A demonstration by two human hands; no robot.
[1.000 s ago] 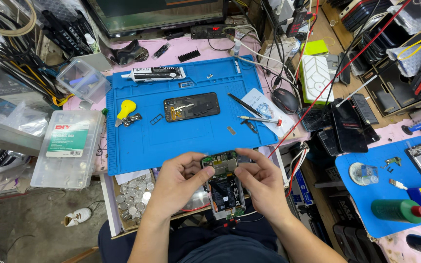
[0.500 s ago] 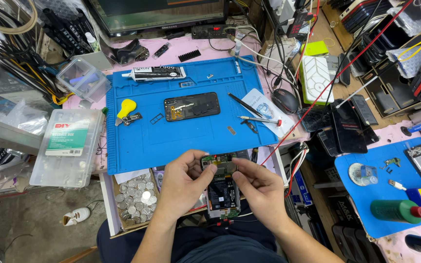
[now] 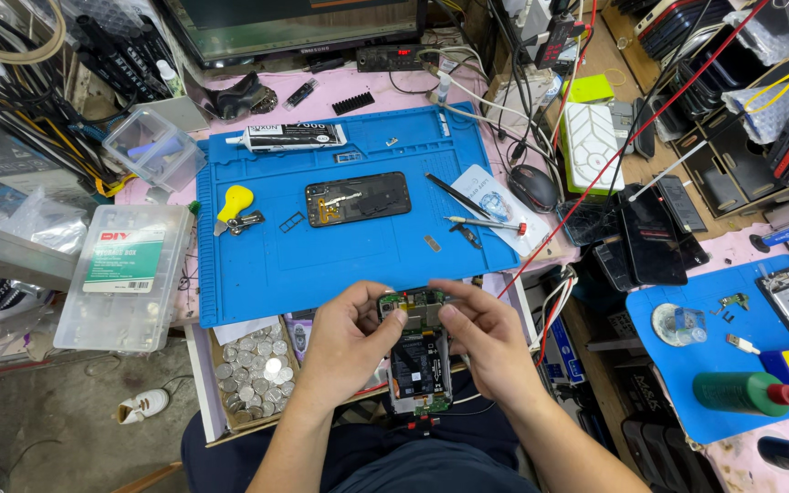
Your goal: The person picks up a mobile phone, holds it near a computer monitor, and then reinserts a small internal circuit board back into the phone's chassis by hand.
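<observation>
Green-boarded phone (image 3: 420,351) perhaps pinched; mat edge (image 3: 358,306) near

An opened phone (image 3: 420,358), back cover off, green circuit board and black battery exposed, held upright above the lap.

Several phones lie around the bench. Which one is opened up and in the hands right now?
The opened phone with its green circuit board exposed, held by both hands over the lap. The black phone part lies untouched on the blue mat.
</observation>
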